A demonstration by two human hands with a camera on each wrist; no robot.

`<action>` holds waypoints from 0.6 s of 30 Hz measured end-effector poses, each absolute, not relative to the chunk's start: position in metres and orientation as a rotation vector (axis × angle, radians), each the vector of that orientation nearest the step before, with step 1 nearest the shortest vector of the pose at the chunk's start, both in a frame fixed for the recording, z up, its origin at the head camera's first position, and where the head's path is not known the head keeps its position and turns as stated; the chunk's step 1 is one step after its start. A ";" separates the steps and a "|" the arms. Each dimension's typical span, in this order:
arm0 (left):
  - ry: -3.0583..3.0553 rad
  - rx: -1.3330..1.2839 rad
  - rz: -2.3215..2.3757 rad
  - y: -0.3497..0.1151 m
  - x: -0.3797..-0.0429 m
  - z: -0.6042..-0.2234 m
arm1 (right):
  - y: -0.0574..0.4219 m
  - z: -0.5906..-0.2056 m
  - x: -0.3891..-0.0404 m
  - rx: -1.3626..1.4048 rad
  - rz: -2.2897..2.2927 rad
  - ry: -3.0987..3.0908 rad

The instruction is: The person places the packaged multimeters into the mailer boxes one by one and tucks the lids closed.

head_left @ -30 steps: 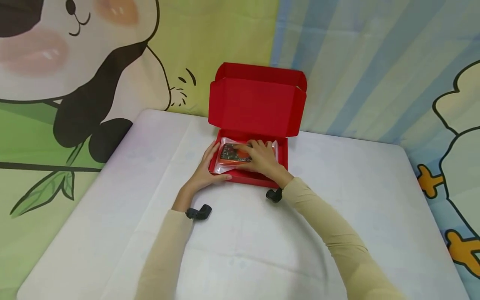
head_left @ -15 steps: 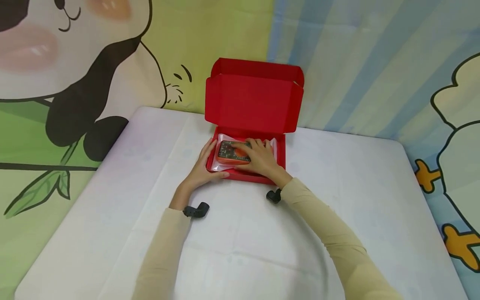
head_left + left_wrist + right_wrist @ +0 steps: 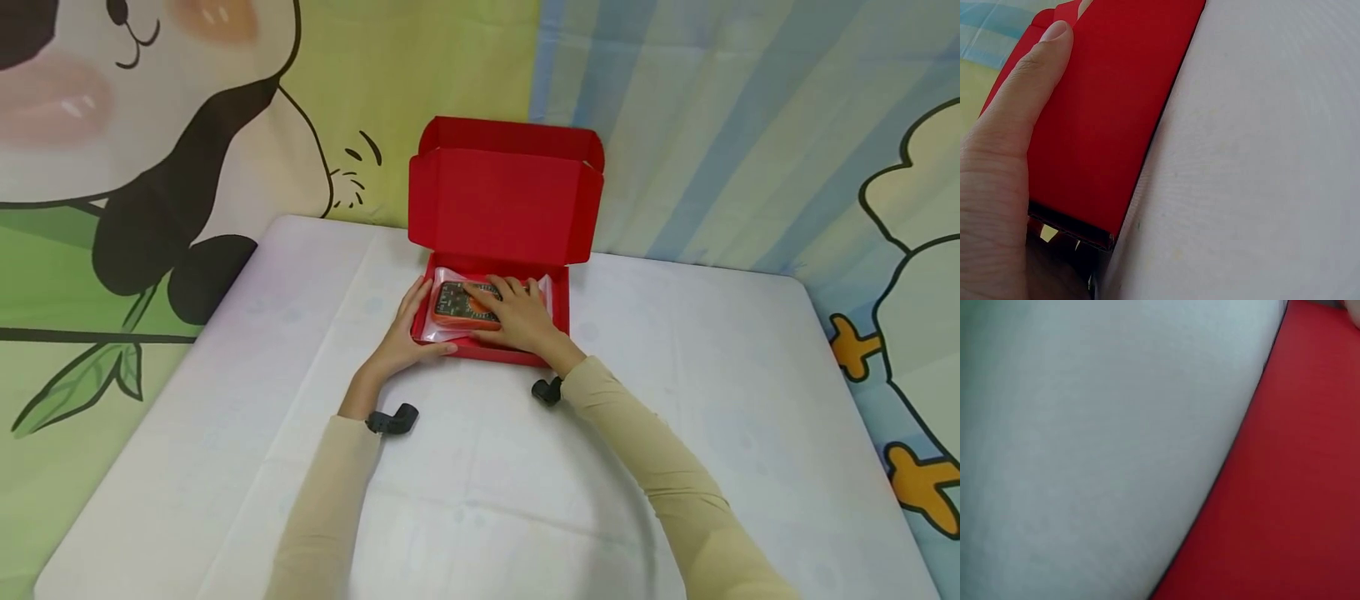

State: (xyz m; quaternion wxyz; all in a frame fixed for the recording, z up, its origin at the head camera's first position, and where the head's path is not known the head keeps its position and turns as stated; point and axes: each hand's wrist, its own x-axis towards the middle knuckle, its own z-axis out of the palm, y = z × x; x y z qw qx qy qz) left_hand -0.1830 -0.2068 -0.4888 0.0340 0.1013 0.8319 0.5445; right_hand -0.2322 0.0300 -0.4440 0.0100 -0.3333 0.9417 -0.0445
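An orange-and-black multimeter (image 3: 456, 305) lies in a clear plastic bag (image 3: 442, 335) inside an open red box (image 3: 495, 352). My right hand (image 3: 522, 318) spans the bagged multimeter, thumb along its near side and fingers over its face and far side, covering its right part. My left hand (image 3: 402, 336) grips the box's front left corner, thumb on the front wall and fingers along the left side. Up close in the left wrist view, the left thumb (image 3: 1025, 84) lies against the red wall. The right wrist view mostly shows the box wall (image 3: 1285, 487) and the white surface.
The raised lid (image 3: 506, 204) stands open at the back of the box, side flaps outward. A white-covered table (image 3: 465, 467) surrounds the box. Behind it hangs a printed cloth (image 3: 420, 67) with cartoon animals. Each wrist wears a black camera (image 3: 393, 419).
The bagged multimeter has settled flatter in the box, and more of its face shows. Both hands keep their places on box and multimeter; the head view has shifted slightly.
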 end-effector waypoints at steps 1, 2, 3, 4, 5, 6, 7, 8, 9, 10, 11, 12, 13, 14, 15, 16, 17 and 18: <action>2.559 0.313 1.676 -0.207 -0.183 -0.489 | 0.030 -0.444 -0.232 -1.042 -0.131 2.942; 2.560 0.316 1.678 -0.207 -0.183 -0.488 | 0.030 -0.444 -0.232 -1.043 -0.129 2.943; 2.561 0.322 1.680 -0.207 -0.184 -0.488 | 0.030 -0.443 -0.232 -1.042 -0.129 2.944; 2.560 0.322 1.682 -0.207 -0.183 -0.488 | 0.030 -0.444 -0.232 -1.043 -0.130 2.944; 2.563 0.322 1.681 -0.207 -0.183 -0.489 | 0.030 -0.444 -0.231 -1.045 -0.139 2.944; 2.565 0.323 1.680 -0.208 -0.183 -0.489 | 0.031 -0.444 -0.231 -1.045 -0.152 2.944; 2.568 0.324 1.679 -0.208 -0.183 -0.489 | 0.031 -0.444 -0.231 -1.047 -0.175 2.944; 2.566 0.324 1.682 -0.208 -0.183 -0.489 | 0.032 -0.444 -0.231 -1.050 -0.204 2.945; 2.567 0.324 1.683 -0.208 -0.183 -0.490 | 0.032 -0.445 -0.231 -1.056 -0.244 2.947; 2.567 0.323 1.683 -0.208 -0.183 -0.490 | 0.033 -0.445 -0.231 -1.064 -0.301 2.949; 2.569 0.327 1.684 -0.208 -0.183 -0.490 | 0.034 -0.445 -0.231 -1.071 -0.369 2.947; 2.573 0.335 1.685 -0.208 -0.183 -0.491 | 0.034 -0.445 -0.231 -1.079 -0.443 2.946; 2.574 0.341 1.688 -0.207 -0.183 -0.491 | 0.035 -0.445 -0.231 -1.086 -0.522 2.942; 2.577 0.348 1.692 -0.207 -0.183 -0.491 | 0.036 -0.445 -0.231 -1.094 -0.593 2.937; 2.582 0.355 1.695 -0.207 -0.183 -0.491 | 0.037 -0.445 -0.231 -1.100 -0.666 2.927; 2.585 0.360 1.698 -0.207 -0.183 -0.491 | 0.037 -0.445 -0.231 -1.104 -0.734 2.914; 2.588 0.366 1.703 -0.207 -0.183 -0.492 | 0.038 -0.445 -0.230 -1.101 -0.787 2.901; 2.591 0.367 1.705 -0.207 -0.183 -0.492 | 0.039 -0.445 -0.230 -1.095 -0.844 2.887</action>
